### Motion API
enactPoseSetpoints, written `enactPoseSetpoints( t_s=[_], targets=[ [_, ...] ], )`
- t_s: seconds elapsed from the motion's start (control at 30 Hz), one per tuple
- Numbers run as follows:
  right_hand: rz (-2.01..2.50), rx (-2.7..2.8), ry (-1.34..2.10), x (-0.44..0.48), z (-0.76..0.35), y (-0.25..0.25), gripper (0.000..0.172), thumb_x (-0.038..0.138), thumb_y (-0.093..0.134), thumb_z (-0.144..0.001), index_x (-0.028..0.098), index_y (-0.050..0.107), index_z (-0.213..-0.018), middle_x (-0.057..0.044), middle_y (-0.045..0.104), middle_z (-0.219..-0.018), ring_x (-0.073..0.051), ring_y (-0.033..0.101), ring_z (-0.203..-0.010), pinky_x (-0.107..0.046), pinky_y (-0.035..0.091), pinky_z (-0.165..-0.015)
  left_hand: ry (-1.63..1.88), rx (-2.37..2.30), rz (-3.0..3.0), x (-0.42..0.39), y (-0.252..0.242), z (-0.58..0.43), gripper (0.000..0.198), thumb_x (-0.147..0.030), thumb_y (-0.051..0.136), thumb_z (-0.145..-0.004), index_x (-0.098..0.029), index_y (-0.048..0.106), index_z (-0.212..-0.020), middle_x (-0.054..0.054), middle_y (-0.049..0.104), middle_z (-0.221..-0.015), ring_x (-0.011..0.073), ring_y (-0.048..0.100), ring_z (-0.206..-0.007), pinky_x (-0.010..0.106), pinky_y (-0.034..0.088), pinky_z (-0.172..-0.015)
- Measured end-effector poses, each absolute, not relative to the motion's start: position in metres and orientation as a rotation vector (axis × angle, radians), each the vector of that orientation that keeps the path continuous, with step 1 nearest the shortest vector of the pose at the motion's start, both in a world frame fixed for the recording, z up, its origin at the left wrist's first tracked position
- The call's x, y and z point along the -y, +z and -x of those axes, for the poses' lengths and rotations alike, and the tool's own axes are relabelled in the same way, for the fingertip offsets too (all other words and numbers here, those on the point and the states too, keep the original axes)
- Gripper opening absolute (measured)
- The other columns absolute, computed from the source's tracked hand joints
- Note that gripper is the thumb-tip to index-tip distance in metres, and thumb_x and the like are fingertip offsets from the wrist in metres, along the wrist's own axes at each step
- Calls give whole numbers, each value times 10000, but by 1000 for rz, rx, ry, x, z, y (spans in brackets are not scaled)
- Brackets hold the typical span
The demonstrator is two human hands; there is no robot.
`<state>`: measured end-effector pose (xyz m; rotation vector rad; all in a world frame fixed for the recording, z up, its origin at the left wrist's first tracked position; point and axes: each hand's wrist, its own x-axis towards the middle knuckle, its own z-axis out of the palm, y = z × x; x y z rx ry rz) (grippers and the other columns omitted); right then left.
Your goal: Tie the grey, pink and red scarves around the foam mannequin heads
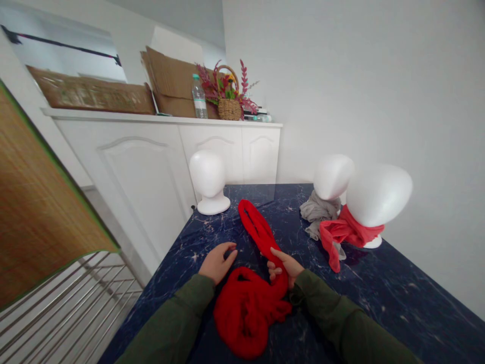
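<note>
A long red scarf [248, 308] lies bunched on the dark blue marbled table [182, 273], with a folded loop of it stretching away toward the back. My right hand [284, 265] is wrapped round this folded length, thumb on top. Left of the scarf, my left hand [219, 262] is held with its fingers apart and curved, nothing in them. A bare white mannequin head [208, 174] stands at the table's back left corner. On the right, one white head [379, 194] wears a coral scarf [346, 230] and another [332, 176] has a grey scarf [320, 211] round its neck.
Behind the table is a white cabinet [142, 177] carrying cardboard boxes [172, 83], a water bottle [199, 98] and a flower basket [229, 108]. A metal rack [71, 308] and a hanging woven mat [45, 202] are at the left. A wall borders the right side.
</note>
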<state>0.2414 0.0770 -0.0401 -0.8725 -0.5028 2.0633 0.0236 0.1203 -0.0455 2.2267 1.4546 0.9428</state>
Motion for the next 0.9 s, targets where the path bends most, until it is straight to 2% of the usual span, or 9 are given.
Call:
enactPoseSetpoints(
  t_s=[0.1,0.17,0.27,0.37,0.5,0.6,0.73,0.9],
  targets=[
    [921,477,1890,-79,-256,-33,208,348,454,-788,163,484,-698,95,338,-412,-11,219,-288,-146,326,-354,1002,-1670,-2052,-147,-51,-3,305,-337,452,-738,-159,560,-961,40,628,-909,154,581,-844,264,440,-811],
    [926,395,1705,-81,-275,-30,247,329,476,-773,172,405,-597,100,298,-389,-10,217,-285,-143,326,-351,1028,-1762,-1969,-159,-51,7,322,-318,434,-743,-142,538,-991,47,625,-916,142,584,-836,243,443,-800],
    [890,338,1470,-82,-307,-31,220,298,531,-732,182,392,-606,99,329,-405,-8,236,-292,-143,338,-359,1024,-1835,-1950,-172,-51,12,343,-309,412,-749,-127,510,-1022,55,621,-922,130,585,-827,221,440,-783],
    [958,367,1382,-78,-323,-38,180,306,553,-708,186,435,-642,87,388,-433,-12,257,-300,-153,335,-354,951,-1896,-1975,-182,-52,12,306,-320,438,-726,-154,544,-960,43,634,-850,146,590,-784,237,443,-739],
    [1198,620,1353,-72,-316,-47,315,424,550,-684,170,435,-536,65,391,-395,-35,303,-302,-191,345,-352,835,-1977,-2038,-200,-51,10,211,-323,454,-695,-186,588,-785,39,635,-756,192,583,-737,281,428,-678],
    [1314,972,1266,-73,-309,-52,388,487,558,-650,162,437,-476,57,385,-347,-54,342,-295,-209,354,-361,798,-2004,-2079,-216,-47,11,202,-332,442,-699,-190,583,-726,44,631,-739,205,577,-731,286,417,-662],
    [1396,1198,1219,-74,-310,-55,428,532,532,-647,165,431,-450,59,366,-304,-66,362,-288,-217,366,-380,845,-2056,-2085,-235,-41,13,289,-354,415,-720,-168,563,-883,76,621,-843,226,564,-808,310,414,-719],
    [1387,1258,1236,-74,-310,-53,438,538,517,-655,175,409,-436,59,356,-297,-71,362,-289,-217,353,-381,1267,-2337,-2004,-261,-38,21,630,-469,474,-672,-35,427,-1127,191,509,-1072,305,443,-1040,383,341,-881]
  ],
)
